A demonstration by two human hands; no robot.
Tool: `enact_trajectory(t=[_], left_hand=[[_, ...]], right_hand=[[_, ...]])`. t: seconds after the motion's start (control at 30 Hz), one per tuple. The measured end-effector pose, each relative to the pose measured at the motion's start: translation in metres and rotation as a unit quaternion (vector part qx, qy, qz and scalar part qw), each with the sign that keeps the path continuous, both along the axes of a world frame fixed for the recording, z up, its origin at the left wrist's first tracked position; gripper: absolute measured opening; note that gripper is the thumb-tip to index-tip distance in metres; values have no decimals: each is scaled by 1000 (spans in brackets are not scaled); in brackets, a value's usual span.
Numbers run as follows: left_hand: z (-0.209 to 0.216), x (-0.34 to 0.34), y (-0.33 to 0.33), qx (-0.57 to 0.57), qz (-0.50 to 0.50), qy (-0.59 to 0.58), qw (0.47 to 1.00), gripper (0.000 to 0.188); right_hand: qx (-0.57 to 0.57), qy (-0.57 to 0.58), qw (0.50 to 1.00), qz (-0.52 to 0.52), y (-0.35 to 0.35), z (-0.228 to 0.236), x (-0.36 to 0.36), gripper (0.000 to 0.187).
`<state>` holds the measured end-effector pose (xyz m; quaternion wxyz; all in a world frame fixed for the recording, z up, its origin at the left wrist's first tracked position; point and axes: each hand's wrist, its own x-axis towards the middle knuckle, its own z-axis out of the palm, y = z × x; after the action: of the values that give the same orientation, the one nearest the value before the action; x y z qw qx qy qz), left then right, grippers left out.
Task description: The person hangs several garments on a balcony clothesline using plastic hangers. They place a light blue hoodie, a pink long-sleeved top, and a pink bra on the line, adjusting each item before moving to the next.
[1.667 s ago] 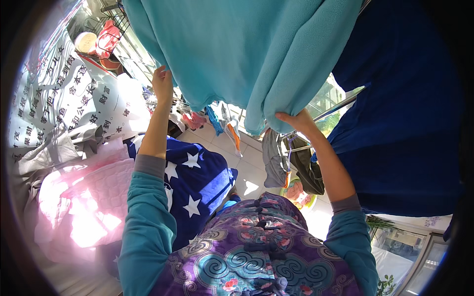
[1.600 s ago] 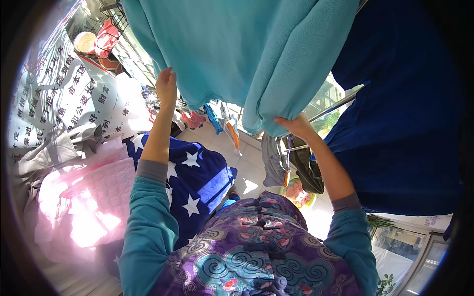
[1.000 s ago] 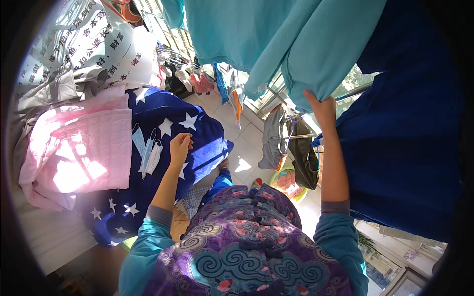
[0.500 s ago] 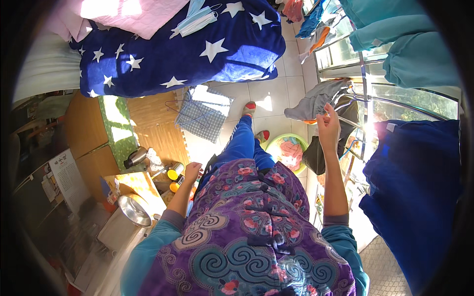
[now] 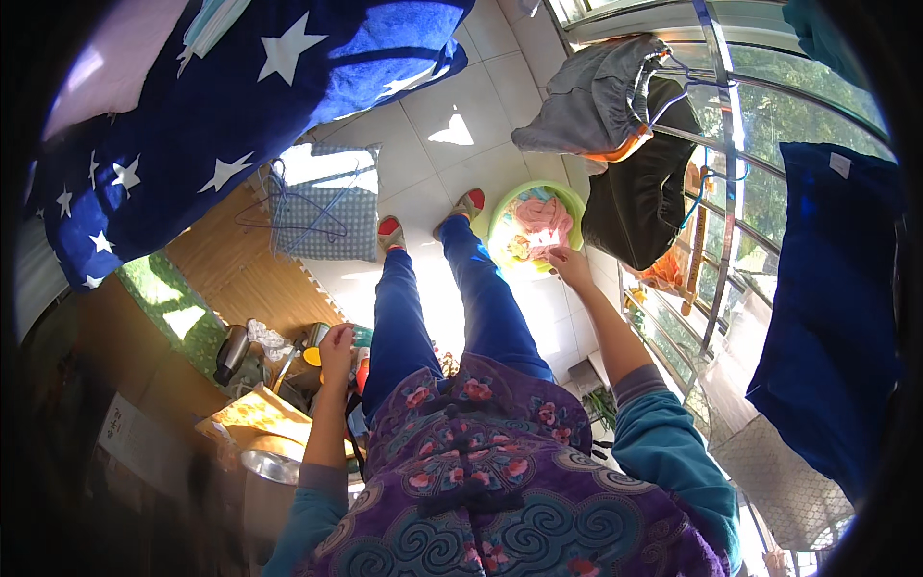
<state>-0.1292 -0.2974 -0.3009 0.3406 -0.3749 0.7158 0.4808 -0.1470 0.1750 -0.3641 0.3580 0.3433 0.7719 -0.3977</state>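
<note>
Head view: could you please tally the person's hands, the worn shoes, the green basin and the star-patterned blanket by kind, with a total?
Hands: 2 (left hand, right hand)
Worn shoes: 2
Green basin: 1
Star-patterned blanket: 1
Total: 6

Starred blue blanket [image 5: 252, 113], checked cloth [image 5: 332, 242]; brown floor mat [image 5: 231, 274]
</note>
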Motion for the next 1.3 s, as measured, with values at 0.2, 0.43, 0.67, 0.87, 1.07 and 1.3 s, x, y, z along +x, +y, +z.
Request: enact_trajectory(t=[0.2, 0.43, 0.67, 0.87, 1.07, 1.3], left_hand=[[-44, 46, -79, -62, 2, -43, 997, 16], [-107, 93, -105, -121, -43, -133, 983, 15], [-229, 60, -75, -113, -89, -16, 989, 21], [-331, -9, -70, -266, -281, 224, 894, 47], [-423, -95, -76, -353, -345, 69, 867, 38], [-352, -85, -67, -372, -384, 37, 844, 19]], right_hand=[[71, -161, 978, -110, -18, -92, 100, 33], [166, -174, 970, -43, 7, -223, 164, 38], [187, -36, 970, -148, 70, -363, 183, 44], [186, 109, 936, -277, 88, -433, 196, 96], [163, -1, 970, -178, 110, -431, 199, 36], [281, -47, 948, -140, 95, -239, 209, 20]])
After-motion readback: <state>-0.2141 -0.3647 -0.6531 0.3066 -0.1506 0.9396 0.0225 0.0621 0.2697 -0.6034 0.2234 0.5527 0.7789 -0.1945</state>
